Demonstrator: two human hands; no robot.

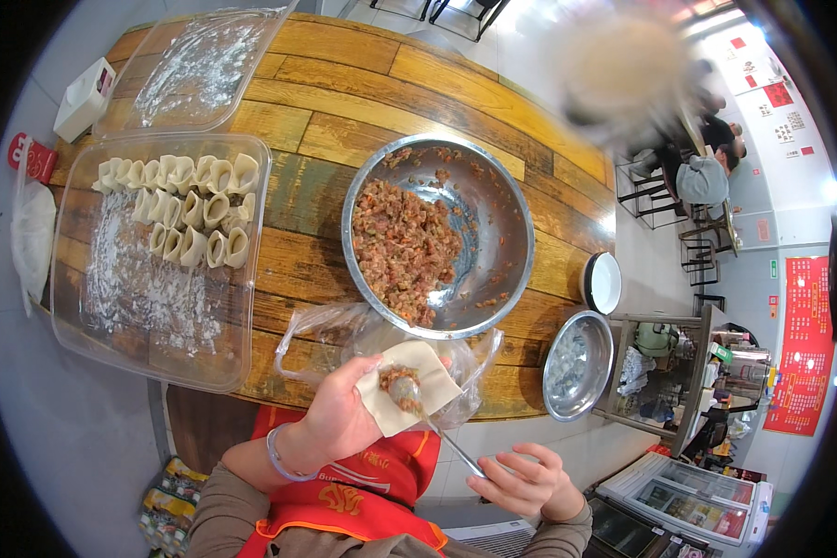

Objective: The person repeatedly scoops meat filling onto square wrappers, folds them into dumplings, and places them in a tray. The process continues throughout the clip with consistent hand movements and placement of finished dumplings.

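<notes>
My left hand [342,411] holds a square dough wrapper [429,366] flat across the palm and fingers. A dab of minced meat filling [396,380] lies on the wrapper's middle. In my right hand [523,481] is the handle of a metal spoon [460,452], whose bowl presses on that filling. Just beyond the wrapper stands a large steel bowl [488,230]; minced filling with orange and green bits [401,244] covers its left side. Under the bowl's near edge lies a clear plastic bag [321,342].
At left, a floured clear plastic tray [160,356] holds rows of folded dumplings [192,209]. Behind it lies a floured clear lid or tray [202,63]. A small steel bowl [575,370] and a white bowl [605,282] stand near the table's right edge. A blurred round object [621,70] hangs upper right.
</notes>
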